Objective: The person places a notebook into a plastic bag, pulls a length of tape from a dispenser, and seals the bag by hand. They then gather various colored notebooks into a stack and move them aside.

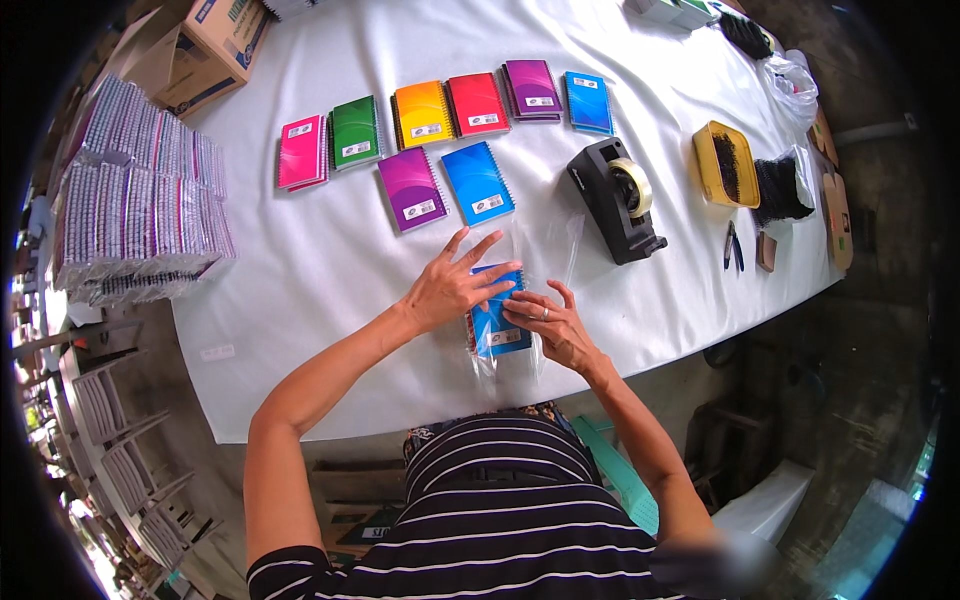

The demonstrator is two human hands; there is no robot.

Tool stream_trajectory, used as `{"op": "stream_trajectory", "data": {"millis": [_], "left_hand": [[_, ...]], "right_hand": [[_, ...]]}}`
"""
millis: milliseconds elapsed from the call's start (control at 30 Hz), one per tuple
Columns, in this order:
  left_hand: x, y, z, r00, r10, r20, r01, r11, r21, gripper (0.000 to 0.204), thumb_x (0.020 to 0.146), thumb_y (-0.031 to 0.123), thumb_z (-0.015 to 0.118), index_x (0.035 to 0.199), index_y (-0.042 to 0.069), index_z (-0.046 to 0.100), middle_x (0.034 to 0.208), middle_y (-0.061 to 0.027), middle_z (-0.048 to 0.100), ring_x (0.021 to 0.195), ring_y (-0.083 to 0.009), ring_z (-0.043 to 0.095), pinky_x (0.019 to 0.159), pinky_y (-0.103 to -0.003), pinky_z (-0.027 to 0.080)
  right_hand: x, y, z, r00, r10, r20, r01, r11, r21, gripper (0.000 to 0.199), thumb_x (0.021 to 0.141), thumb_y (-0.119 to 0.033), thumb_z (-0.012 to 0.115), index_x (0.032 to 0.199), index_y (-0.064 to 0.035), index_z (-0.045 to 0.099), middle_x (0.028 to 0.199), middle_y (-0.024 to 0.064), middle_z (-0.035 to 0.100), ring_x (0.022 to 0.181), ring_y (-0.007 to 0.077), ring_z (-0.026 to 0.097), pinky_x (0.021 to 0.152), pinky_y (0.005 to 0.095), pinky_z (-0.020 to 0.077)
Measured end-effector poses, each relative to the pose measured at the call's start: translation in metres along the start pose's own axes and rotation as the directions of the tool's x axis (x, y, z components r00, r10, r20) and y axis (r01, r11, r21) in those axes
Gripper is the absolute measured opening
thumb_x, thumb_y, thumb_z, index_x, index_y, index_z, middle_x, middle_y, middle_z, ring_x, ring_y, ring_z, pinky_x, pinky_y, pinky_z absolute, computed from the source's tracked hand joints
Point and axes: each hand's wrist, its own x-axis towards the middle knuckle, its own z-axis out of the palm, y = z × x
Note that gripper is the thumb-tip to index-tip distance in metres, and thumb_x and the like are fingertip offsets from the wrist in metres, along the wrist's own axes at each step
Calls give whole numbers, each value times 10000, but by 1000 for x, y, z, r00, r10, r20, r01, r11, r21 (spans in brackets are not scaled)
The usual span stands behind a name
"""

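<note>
Head view: both hands — left hand (pixel 452 288), right hand (pixel 553 322) — press flat, fingers open, on a blue notebook (pixel 497 322) in a clear sleeve (pixel 520 250) on the near bench (pixel 300 270).

White-clothed table (pixel 300 270), coloured spiral notebooks (pixel 424 113), black tape dispenser (pixel 612 200), yellow tray (pixel 722 165)

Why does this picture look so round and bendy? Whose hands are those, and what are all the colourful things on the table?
A camera worn on a person's head took it, looking down; its wide lens bends straight edges. Both hands are that person's own. The left hand and the right hand press on a blue notebook in a clear plastic bag. On the white table lie more small notebooks, pink, green, orange, red, purple and blue, a black tape dispenser, a yellow tray and a big stack of wrapped notebooks.
</note>
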Motion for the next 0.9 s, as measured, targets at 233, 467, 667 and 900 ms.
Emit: {"op": "stream_trajectory", "data": {"millis": [233,467,667,900], "left_hand": [[4,2,-2,1000,6,-18,-6,999,43,280,798,268,615,1058,335,695,1411,131,486,1438,-226,254,1182,-560,109],[9,6,7,999,-20,31,21,1000,-10,274,792,309,635,1059,305,695,1438,113,458,1444,-244,232,1165,-587,122],[1,9,17,993,-117,-1,117,992,-56,350,758,287,683,1106,319,685,1451,92,447,1444,-313,215,1119,-630,189],[33,13,3,909,-361,210,387,917,-97,903,551,216,843,1366,371,487,1551,16,290,1466,-342,94,1110,-627,230]], "right_hand": [[2,-6,-10,992,20,128,-10,997,-74,664,683,132,541,1200,-267,661,1296,-46,567,1289,152,468,1119,527,198],[5,-14,-13,980,67,188,-53,996,-79,639,688,115,554,1181,-274,672,1293,-36,570,1317,172,439,1131,529,196],[-2,-9,-4,991,54,122,-50,998,-32,601,669,120,577,1138,-236,694,1325,-47,548,1330,156,411,1144,530,175],[-7,-8,-6,988,45,147,-36,997,-62,621,740,102,544,1248,-247,621,1415,-27,477,1355,166,388,1152,528,146]]}}
